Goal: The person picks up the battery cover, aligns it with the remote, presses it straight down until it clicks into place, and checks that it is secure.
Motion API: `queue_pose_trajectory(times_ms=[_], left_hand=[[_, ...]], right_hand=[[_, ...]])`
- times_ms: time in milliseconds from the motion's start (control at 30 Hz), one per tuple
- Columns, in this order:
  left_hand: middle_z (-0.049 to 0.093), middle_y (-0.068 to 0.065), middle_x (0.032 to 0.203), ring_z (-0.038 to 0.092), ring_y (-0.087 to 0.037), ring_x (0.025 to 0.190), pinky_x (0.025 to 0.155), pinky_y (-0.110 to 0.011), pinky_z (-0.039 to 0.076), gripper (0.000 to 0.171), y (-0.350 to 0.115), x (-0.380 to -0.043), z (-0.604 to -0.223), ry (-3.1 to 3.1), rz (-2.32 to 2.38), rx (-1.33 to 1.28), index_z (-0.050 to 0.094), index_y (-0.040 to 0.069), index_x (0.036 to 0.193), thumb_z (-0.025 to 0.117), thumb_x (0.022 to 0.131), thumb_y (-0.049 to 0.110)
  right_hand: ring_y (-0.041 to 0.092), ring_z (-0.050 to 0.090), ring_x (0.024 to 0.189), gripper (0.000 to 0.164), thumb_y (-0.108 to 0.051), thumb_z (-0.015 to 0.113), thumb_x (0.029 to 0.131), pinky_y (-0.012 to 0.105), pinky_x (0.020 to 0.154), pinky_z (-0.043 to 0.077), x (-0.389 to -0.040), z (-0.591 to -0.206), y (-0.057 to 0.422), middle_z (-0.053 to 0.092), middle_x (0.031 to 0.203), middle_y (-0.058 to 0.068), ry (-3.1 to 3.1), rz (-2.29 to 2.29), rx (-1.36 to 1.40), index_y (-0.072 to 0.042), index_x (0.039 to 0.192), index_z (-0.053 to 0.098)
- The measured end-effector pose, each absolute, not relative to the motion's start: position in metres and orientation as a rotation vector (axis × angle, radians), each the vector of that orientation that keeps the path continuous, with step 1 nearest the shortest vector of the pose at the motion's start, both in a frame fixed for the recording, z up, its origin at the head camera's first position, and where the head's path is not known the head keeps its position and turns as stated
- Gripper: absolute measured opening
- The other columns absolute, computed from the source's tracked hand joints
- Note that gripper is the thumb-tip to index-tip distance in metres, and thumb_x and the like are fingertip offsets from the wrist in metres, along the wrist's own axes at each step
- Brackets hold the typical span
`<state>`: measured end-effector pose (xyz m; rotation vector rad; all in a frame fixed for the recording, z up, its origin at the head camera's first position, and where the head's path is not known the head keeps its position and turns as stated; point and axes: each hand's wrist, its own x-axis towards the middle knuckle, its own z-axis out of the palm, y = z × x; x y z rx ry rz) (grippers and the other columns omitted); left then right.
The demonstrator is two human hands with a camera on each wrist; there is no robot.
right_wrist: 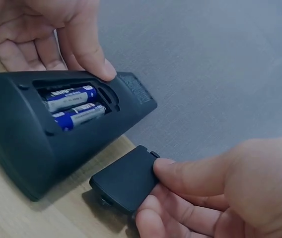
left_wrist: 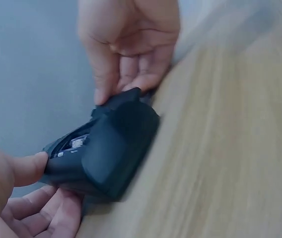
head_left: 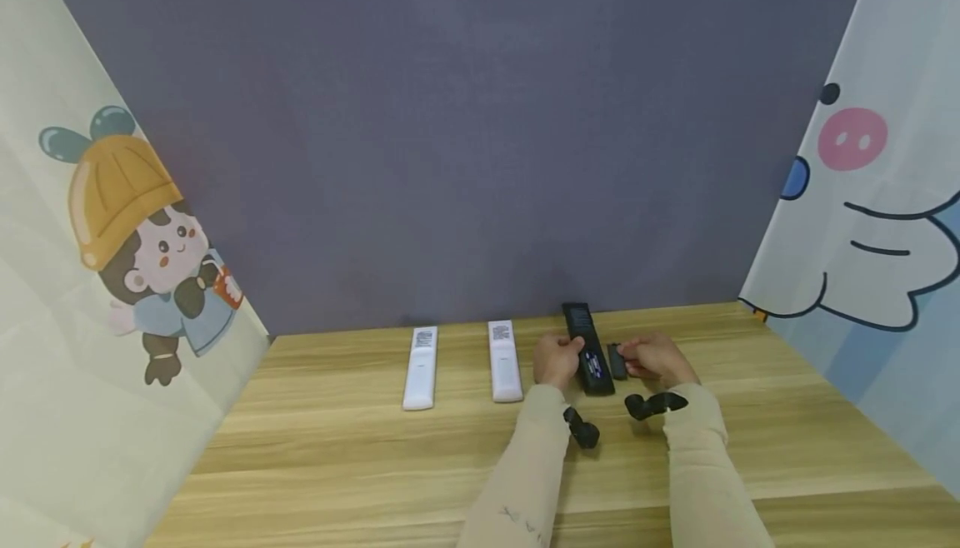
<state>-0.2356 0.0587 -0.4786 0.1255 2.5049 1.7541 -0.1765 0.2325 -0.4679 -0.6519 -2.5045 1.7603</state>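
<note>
In the head view my left hand (head_left: 557,360) grips the side of a black remote control (head_left: 582,330), thumb on its back. The right wrist view shows the remote's open battery compartment, where two blue-and-silver batteries (right_wrist: 74,101) lie side by side. My right hand (head_left: 654,356) pinches a small black battery cover (right_wrist: 126,179) between thumb and fingers, just right of the remote and apart from it in the right wrist view. The left wrist view is blurred, with the remote's thick end (left_wrist: 118,148) hiding part of the cover.
Two white remote controls, one (head_left: 421,369) farther left and one (head_left: 505,362) nearer my left hand, lie back up on the wooden table (head_left: 337,465). A grey panel (head_left: 465,132) stands along the table's back edge. Printed curtains (head_left: 885,281) hang at both sides.
</note>
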Motion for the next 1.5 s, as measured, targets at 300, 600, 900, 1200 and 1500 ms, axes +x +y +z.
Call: queue_pose_trajectory(times_ms=[300,600,900,1200,1500], left_hand=[[0.076,-0.004,0.097,0.067,-0.018,0.086,0.077,-0.038,0.056,0.022,0.054,-0.234,-0.480,2.367,1.855,0.140,0.080,0.008,0.104,0.076,0.093,0.027],[0.074,-0.008,0.099,0.066,-0.018,0.086,0.076,-0.037,0.057,0.023,0.054,-0.238,-0.480,2.239,1.955,0.121,0.078,0.004,0.107,0.076,0.094,0.023],[0.075,-0.009,0.096,0.066,-0.015,0.072,0.065,-0.030,0.058,0.023,0.055,-0.239,-0.479,2.108,2.072,0.119,0.077,0.001,0.109,0.076,0.093,0.018],[0.076,-0.012,0.103,0.068,-0.015,0.073,0.065,-0.031,0.060,0.026,0.049,-0.240,-0.481,2.062,2.063,0.186,0.076,0.002,0.115,0.074,0.095,0.018],[0.077,-0.012,0.104,0.070,-0.015,0.077,0.064,-0.029,0.060,0.029,0.051,-0.239,-0.478,1.993,2.087,0.168,0.074,0.000,0.118,0.074,0.094,0.017]], right_hand=[[0.006,0.063,0.071,0.037,-0.010,0.062,0.101,0.020,0.064,0.058,-0.174,-0.470,0.234,0.066,0.084,-0.002,-2.417,1.881,-0.697,0.010,0.130,0.058],[0.005,0.064,0.069,0.035,-0.005,0.062,0.099,0.020,0.063,0.059,-0.174,-0.469,0.235,0.067,0.081,-0.004,-2.351,1.956,-0.648,0.011,0.130,0.057],[0.007,0.065,0.073,0.041,-0.009,0.060,0.101,0.023,0.067,0.060,-0.172,-0.465,0.236,0.067,0.084,-0.004,-2.376,1.961,-0.610,0.010,0.137,0.053],[0.005,0.061,0.072,0.036,-0.012,0.057,0.104,0.021,0.067,0.058,-0.171,-0.459,0.236,0.062,0.084,-0.004,-2.299,2.087,-0.554,0.008,0.134,0.053],[0.006,0.064,0.076,0.027,-0.017,0.057,0.105,0.021,0.069,0.058,-0.167,-0.444,0.240,0.067,0.084,-0.004,-2.353,2.048,-0.421,0.002,0.124,0.061]])
